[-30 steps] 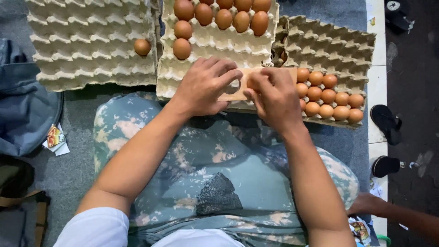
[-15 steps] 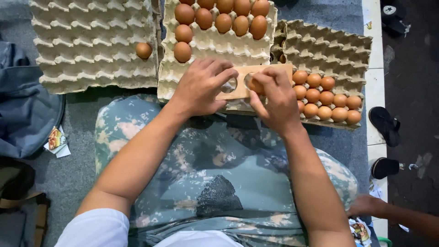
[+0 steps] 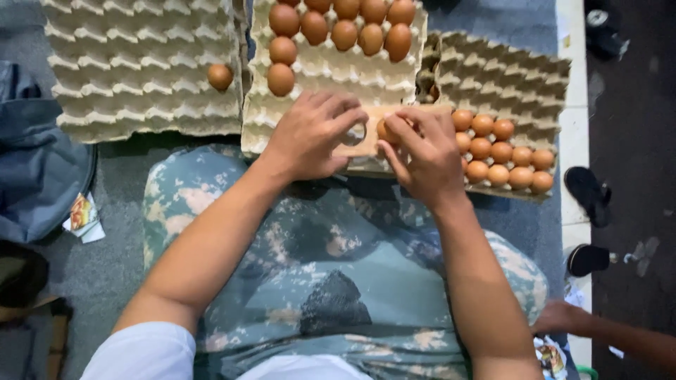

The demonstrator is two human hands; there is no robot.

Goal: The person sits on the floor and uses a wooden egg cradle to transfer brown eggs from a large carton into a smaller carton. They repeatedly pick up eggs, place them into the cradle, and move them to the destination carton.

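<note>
Left hand [image 3: 310,137]: fingers curled onto a flat tan card with a round hole [image 3: 358,135], pinning it against the near edge of the middle egg tray [image 3: 320,70]; the grip steadies the card so the hole stays open. Right hand [image 3: 422,151]: closed around one brown egg [image 3: 384,130], held at the card's right end just beside the hole; only a sliver of shell shows between the fingers. Middle egg tray: partly filled, eggs grouped at its far side. Left egg tray [image 3: 134,77]: one lone egg [image 3: 220,77]. Right egg tray [image 3: 507,77]: smaller eggs massed in its near rows, apparently grouped by size. Trays lie on the grey floor [image 3: 113,267], ahead of camouflage-clad knees. Obscured: card's full outline, under both hands; tray tops cut off by the frame. Another person's hand [image 3: 560,317] enters lower right, holding nothing discernible.
</note>
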